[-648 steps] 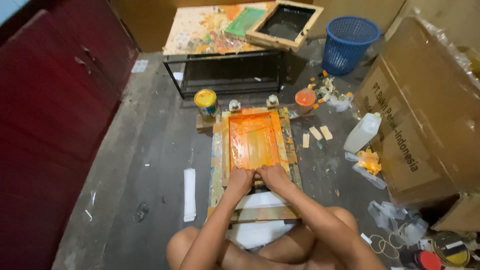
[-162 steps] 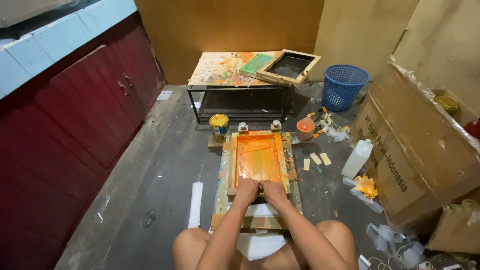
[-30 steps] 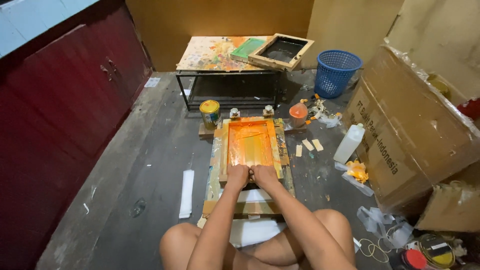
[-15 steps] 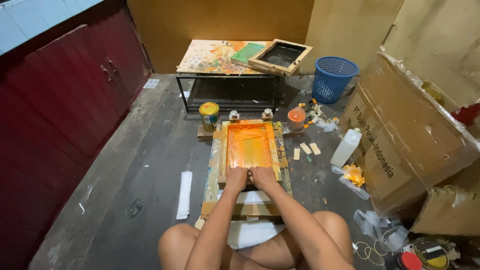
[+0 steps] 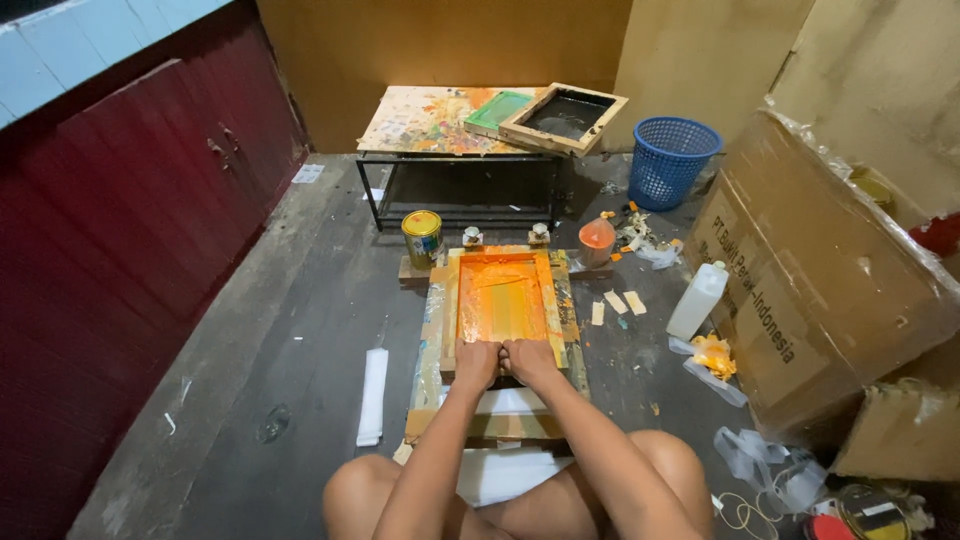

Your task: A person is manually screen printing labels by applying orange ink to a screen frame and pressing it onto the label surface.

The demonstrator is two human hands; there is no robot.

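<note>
A wooden screen-printing frame [image 5: 447,305] with orange ink on its mesh lies on a paint-stained board [image 5: 430,375] on the floor in front of me. Side by side at the frame's near edge, my left hand [image 5: 477,362] and my right hand [image 5: 531,360] are closed and pressing down on a squeegee that they mostly hide. A white sheet [image 5: 510,402] sticks out from under the frame, and more white sheets [image 5: 505,473] lie by my knees.
A tin can [image 5: 421,237] and an orange-lidded pot [image 5: 597,241] stand beyond the frame. A low paint-splattered table [image 5: 425,120] holds another frame [image 5: 563,118]. A blue basket [image 5: 668,160], white bottle [image 5: 697,300], large cardboard box [image 5: 820,270] sit right. Red cabinets [image 5: 130,230] line the left.
My hands have stayed at the frame's near edge. The view has shifted slightly; nothing else has moved.
</note>
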